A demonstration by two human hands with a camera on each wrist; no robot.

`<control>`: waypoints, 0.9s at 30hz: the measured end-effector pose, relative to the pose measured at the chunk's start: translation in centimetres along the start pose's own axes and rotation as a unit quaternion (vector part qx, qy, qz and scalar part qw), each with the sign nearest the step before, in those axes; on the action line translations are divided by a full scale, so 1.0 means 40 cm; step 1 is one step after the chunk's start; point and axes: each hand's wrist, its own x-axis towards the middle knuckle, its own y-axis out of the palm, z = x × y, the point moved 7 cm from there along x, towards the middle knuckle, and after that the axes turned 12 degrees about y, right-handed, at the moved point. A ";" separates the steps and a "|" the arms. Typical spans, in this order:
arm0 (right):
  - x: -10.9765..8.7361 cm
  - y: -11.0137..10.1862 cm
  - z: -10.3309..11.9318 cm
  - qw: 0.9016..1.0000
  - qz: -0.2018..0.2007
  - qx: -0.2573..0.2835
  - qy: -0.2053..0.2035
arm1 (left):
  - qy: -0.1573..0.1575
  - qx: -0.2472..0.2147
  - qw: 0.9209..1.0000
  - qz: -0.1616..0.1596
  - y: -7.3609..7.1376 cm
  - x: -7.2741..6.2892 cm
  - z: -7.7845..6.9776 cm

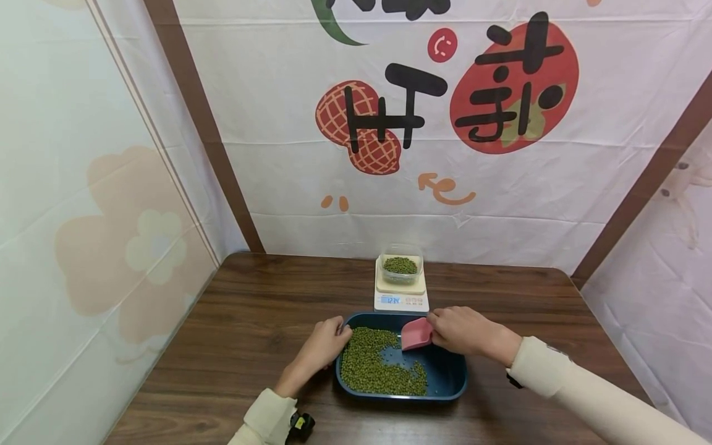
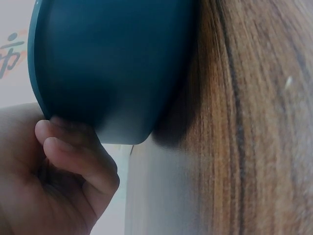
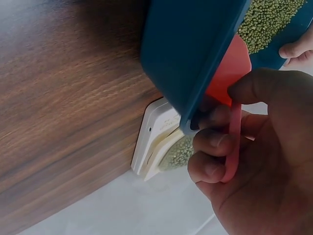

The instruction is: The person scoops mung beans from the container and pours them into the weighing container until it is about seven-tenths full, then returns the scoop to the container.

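Note:
A blue rectangular basin [image 1: 446, 374] rests on the table, with green beans [image 1: 364, 364] heaped mostly toward its left side and front. My left hand [image 1: 322, 345] grips the basin's left rim; in the left wrist view its curled fingers [image 2: 73, 159] are at the basin's edge. My right hand [image 1: 464, 330] holds a pink scoop [image 1: 416, 334] by its handle, over the basin's back right part. The right wrist view shows fingers and thumb wrapped about the scoop's handle [image 3: 234, 142]. Whether any beans lie in the scoop cannot be made out.
Just behind the basin stands a white kitchen scale [image 1: 385, 307] with a lit display. On it sits a clear plastic container [image 1: 402, 278] holding green beans. A printed cloth [image 1: 289, 161] hangs behind the brown wooden table [image 1: 267, 309].

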 end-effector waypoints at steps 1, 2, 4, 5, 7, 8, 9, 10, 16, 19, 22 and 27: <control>0.002 0.001 0.003 1.000 0.000 0.001 -0.002 | 0.000 0.000 1.000 0.000 0.000 0.000 0.000; 0.005 0.003 0.006 1.000 0.001 0.001 -0.003 | -0.001 0.000 1.000 0.000 0.001 0.000 0.001; 0.010 0.006 0.011 1.000 0.001 -0.001 -0.006 | -0.001 0.000 1.000 0.001 0.001 0.001 0.002; 0.013 0.008 0.014 1.000 0.002 -0.002 -0.008 | -0.001 0.000 1.000 0.001 0.001 0.001 0.002; 0.019 0.013 0.019 1.000 0.004 -0.006 -0.009 | -0.002 0.000 1.000 0.001 0.001 0.001 0.003; 0.022 0.016 0.021 1.000 0.005 -0.008 -0.009 | -0.002 0.001 1.000 0.001 0.001 0.001 0.004; 0.025 0.018 0.023 1.000 0.006 -0.010 -0.009 | -0.002 0.001 1.000 0.000 0.001 0.001 0.004; 0.029 0.021 0.025 1.000 0.008 -0.013 -0.009 | -0.002 0.001 1.000 0.000 0.001 0.001 0.005; 0.046 0.026 0.038 0.999 0.021 -0.022 -0.011 | -0.003 -0.003 1.000 -0.001 0.001 0.002 0.005; 0.052 0.025 0.046 0.999 0.029 -0.021 -0.013 | -0.003 -0.001 1.000 -0.001 0.002 0.003 0.005; 0.058 0.024 0.055 0.999 0.033 -0.021 -0.017 | -0.003 0.002 1.000 0.000 0.002 0.003 0.006; 0.071 0.024 0.067 0.999 0.035 -0.024 -0.024 | -0.002 0.002 1.000 0.002 0.003 0.003 0.007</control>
